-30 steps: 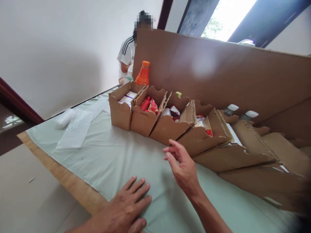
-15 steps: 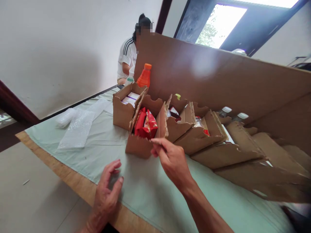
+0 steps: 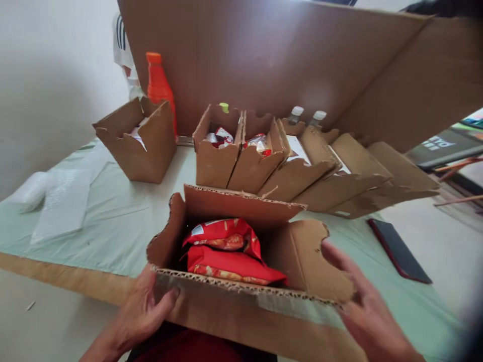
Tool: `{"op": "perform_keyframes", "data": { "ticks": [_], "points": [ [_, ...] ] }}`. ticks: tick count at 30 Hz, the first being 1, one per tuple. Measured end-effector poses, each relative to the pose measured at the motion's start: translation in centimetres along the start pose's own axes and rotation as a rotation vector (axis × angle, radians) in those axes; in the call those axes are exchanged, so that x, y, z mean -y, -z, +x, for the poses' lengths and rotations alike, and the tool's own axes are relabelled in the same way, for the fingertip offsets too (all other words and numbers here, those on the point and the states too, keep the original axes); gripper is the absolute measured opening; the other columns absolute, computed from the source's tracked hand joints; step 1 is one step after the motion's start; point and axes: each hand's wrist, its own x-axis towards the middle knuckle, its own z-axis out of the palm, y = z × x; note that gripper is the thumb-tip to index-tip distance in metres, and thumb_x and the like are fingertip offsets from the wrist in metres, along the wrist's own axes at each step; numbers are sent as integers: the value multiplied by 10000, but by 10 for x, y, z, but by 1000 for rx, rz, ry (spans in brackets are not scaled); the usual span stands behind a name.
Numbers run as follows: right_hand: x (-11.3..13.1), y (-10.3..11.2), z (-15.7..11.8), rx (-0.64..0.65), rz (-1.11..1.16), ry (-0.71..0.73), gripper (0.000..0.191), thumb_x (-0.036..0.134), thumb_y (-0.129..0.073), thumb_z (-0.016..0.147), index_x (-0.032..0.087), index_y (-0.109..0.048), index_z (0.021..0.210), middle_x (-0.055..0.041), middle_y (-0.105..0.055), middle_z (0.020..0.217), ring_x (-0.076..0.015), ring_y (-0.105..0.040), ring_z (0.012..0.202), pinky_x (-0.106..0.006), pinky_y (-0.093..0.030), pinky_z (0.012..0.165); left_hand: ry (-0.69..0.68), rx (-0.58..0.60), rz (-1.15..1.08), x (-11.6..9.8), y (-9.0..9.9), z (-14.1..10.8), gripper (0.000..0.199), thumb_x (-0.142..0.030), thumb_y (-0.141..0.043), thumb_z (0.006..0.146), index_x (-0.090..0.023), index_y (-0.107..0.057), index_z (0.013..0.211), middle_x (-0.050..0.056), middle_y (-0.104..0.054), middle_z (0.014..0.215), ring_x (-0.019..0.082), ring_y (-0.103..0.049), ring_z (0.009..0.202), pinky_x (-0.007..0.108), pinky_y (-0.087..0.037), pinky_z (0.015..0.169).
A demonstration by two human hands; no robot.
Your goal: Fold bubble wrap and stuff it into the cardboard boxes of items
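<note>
Between my two hands is an open-topped cardboard box (image 3: 302,251), turned sideways at the near edge of the table. Inside it lie red snack packets (image 3: 226,261), at least two, one against the other. My left hand (image 3: 145,306) grips the box's left end, its thumb along the near wall. At the right end, my right hand (image 3: 362,296) presses around the notched wall, with some fingers hidden behind it.
A row of cardboard boxes (image 3: 211,166) holding packets stands behind, before a tall cardboard panel (image 3: 256,65). Farther left are another box (image 3: 151,156), an orange bottle (image 3: 158,80) and bubble wrap (image 3: 64,201). A phone-like dark slab (image 3: 400,251) lies right on the green cloth (image 3: 124,236).
The box with red packets has come out of the row toward me and turned sideways. My left hand, free before, now holds its left end; my right hand has moved to its right end.
</note>
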Motion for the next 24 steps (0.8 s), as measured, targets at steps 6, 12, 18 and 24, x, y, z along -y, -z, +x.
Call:
{"op": "perform_keyframes", "data": {
  "ticks": [6,12,18,24],
  "points": [
    [-36,-46,-30,211,-353,85,459,651,-744,775,267,-816,1016,-98,-802,1006,-368,-750,970,-482,-651,788,18,30,77,-3,-9,0,234,-494,-710,811,-275,-732,888,35,-666,696,307,-705,759,437,-631,731],
    [-15,-67,-7,163,-312,100,340,545,-683,844,226,-796,873,-79,-792,835,-315,-747,810,-433,-626,772,23,125,-7,-18,-34,33,367,-475,-653,868,-187,-702,1091,109,-760,1037,316,-715,1012,436,-593,896],
    [-44,-37,36,-114,-359,25,471,634,-665,777,191,-682,938,-115,-770,897,-307,-712,816,-423,-572,745,-136,303,-164,-50,-92,110,458,-318,-660,827,-178,-621,1261,96,-726,1198,255,-678,1057,355,-562,905],
    [-87,-38,51,-194,-494,94,270,470,-537,851,215,-601,913,-107,-712,862,-266,-651,774,-401,-530,706,-253,312,-21,-34,-131,131,522,-171,-549,824,-164,-582,1345,125,-690,1243,281,-617,1170,467,-481,1062]
  ]
}}
